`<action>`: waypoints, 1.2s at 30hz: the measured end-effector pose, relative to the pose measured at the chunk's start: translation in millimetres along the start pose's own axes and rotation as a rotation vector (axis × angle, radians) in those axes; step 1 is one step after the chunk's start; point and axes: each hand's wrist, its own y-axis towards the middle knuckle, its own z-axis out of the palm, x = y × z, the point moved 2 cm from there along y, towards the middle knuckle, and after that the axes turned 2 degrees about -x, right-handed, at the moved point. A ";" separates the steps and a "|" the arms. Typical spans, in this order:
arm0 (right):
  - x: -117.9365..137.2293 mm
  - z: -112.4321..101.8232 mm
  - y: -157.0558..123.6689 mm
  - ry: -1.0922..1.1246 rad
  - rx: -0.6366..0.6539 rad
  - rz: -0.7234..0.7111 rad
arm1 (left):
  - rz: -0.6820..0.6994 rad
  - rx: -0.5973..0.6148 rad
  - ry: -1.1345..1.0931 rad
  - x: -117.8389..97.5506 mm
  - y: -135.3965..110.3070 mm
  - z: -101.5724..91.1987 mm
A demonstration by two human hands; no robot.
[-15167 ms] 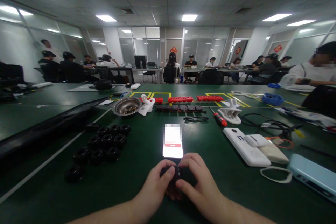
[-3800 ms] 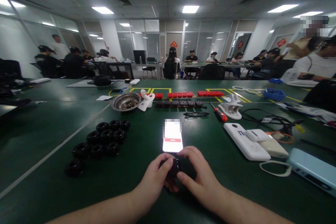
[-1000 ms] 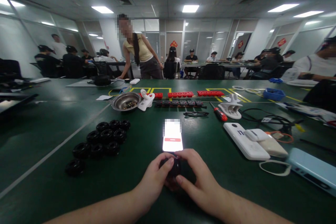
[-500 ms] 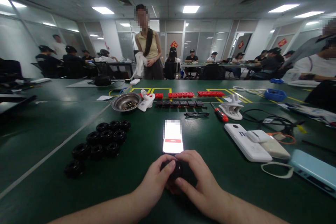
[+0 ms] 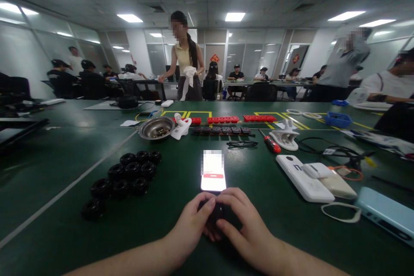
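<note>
Both hands meet low in the middle of the green table (image 5: 48, 168). My left hand (image 5: 193, 224) and my right hand (image 5: 246, 228) are closed together round a small black wheel (image 5: 216, 214), which is mostly hidden by the fingers. Just beyond them lies a lit phone (image 5: 212, 171). To the left sit several black toy wheels (image 5: 127, 174) in a loose cluster.
Farther back are a metal bowl (image 5: 157, 128), red part strips (image 5: 223, 119), a red-handled screwdriver (image 5: 269, 142), and white clips. White power banks (image 5: 304, 177), cables and a pale blue case (image 5: 384, 215) lie right. People sit and stand around other tables behind.
My hands have stayed on the wheel, thumbs pressed closer over it. A standing person behind the table has moved right, and another person now stands at the far right.
</note>
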 end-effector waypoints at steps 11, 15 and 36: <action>-6.3 0.4 -2.0 -0.046 -0.009 0.082 | 0.037 0.013 0.007 2.0 1.2 0.3; -7.1 1.5 -2.3 -0.023 0.007 0.079 | 0.026 0.017 0.004 1.7 2.2 0.3; -8.3 2.9 -1.9 -0.016 0.012 0.124 | 0.020 0.023 -0.002 0.1 0.9 0.5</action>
